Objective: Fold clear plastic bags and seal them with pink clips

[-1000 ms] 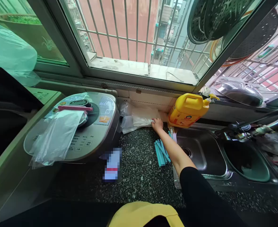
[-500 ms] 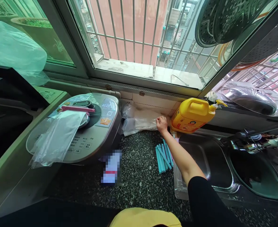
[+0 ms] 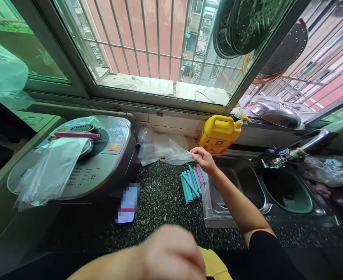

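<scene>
My right hand [image 3: 204, 158] pinches the edge of a clear plastic bag [image 3: 175, 155] and holds it a little above the speckled counter [image 3: 160, 202]. The bag comes from a heap of clear bags [image 3: 149, 147] against the back wall. Just under that hand lie several teal and pink sealing sticks [image 3: 191, 180]. My left hand [image 3: 171, 254] is close to the camera at the bottom of the view, badly blurred, so its fingers cannot be read.
A rice cooker [image 3: 81, 159] with a clear bag [image 3: 47, 171] and a pink stick on its lid stands at left. A yellow jug [image 3: 218, 134] sits behind the steel sink [image 3: 232, 190], with a green basin [image 3: 286, 190] and tap [image 3: 294, 149] at right.
My right hand has drawn back from the heap at the wall, pulling one clear bag out with it. My left hand has come into view at the bottom. The camera has shifted.
</scene>
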A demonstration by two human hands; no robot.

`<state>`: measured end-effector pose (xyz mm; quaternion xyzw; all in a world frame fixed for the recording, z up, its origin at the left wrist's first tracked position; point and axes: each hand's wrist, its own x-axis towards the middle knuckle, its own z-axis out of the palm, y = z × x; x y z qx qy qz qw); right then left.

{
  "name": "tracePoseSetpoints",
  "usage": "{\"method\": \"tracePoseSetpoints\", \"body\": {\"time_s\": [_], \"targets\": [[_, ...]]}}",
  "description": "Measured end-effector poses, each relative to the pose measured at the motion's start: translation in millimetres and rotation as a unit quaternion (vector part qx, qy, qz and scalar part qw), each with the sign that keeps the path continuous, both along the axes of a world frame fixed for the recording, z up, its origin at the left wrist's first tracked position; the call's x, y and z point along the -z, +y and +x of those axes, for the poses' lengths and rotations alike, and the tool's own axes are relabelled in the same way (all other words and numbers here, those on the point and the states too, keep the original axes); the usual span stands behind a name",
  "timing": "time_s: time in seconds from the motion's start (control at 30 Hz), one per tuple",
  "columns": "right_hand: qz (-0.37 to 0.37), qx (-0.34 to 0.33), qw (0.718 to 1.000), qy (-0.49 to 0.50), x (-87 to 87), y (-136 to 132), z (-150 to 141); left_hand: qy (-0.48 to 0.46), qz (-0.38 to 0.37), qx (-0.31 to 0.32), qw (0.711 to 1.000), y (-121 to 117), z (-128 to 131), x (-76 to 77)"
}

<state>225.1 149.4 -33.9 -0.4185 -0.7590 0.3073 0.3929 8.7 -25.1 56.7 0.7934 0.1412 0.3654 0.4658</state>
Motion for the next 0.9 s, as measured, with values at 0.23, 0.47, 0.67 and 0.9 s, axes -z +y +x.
{"method": "tracePoseSetpoints", "body": {"time_s": [0.23,0.47,0.67,0.9], "targets": [[-0.044,-0.123,0.991,-0.022,-41.8,-54.2,9.8,0.088,0.221,-0.356,0.904,76.7,10.9,49.0],[-0.112,-0.145,0.983,-0.022,-40.2,-93.8,14.1,0.142,0.211,-0.303,0.919,63.1,37.5,69.9],[-0.027,-0.051,0.998,-0.035,-18.2,-122.1,13.2,0.11,0.02,-0.345,0.932,39.9,32.3,68.4],[-0.022,-0.021,0.999,-0.017,-2.8,-140.5,-5.7,0.115,-0.105,-0.342,0.927,21.5,19.8,72.6]]}}
